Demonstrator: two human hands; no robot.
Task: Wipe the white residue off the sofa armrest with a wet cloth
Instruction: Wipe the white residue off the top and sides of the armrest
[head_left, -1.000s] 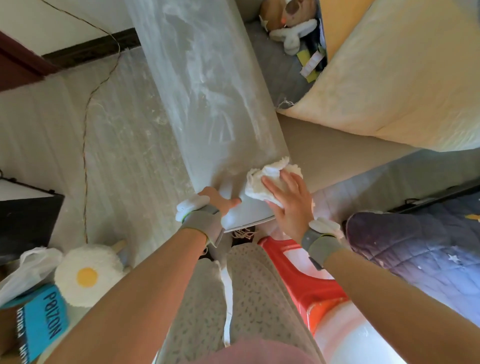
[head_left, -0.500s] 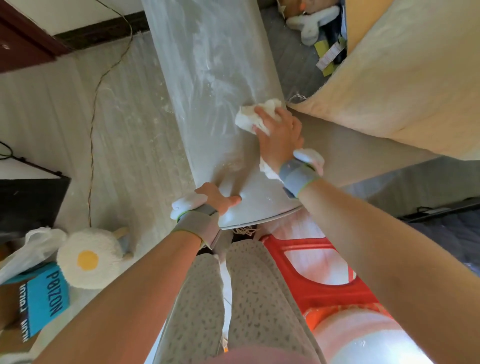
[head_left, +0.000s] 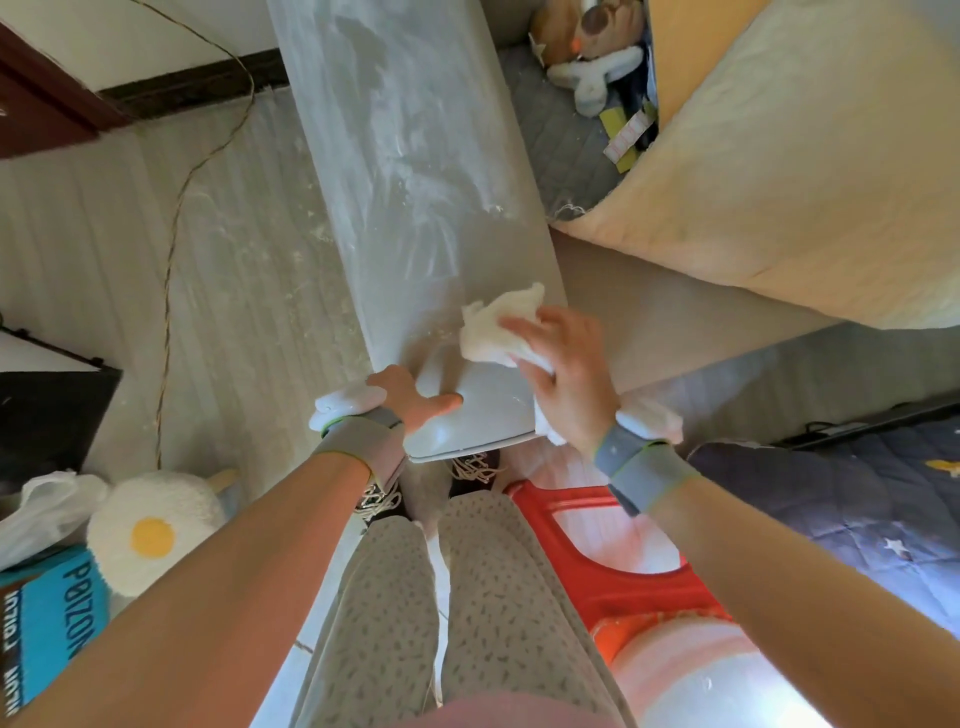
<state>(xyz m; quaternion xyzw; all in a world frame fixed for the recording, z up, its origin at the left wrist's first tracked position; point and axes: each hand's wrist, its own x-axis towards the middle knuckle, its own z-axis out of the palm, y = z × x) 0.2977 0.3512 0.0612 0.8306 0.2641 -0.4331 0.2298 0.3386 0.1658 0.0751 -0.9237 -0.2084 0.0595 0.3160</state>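
Observation:
The sofa armrest is a long pale grey surface running away from me, streaked with white residue along most of its length. A crumpled white cloth lies on the right side of its near end. My right hand presses down on the cloth with spread fingers, and part of the cloth shows under the palm. My left hand holds the armrest's near left corner. Its thumb lies on top and its fingers go down the side, out of sight. Both wrists wear grey bands.
A red plastic stool stands below the armrest's near end, by my legs. A pale yellow cushion and plush toys lie to the right. A fried-egg plush, blue box and floor cable are left.
My right hand pushed the cloth up the armrest, then drew it back to the near end. My left hand stayed on the corner.

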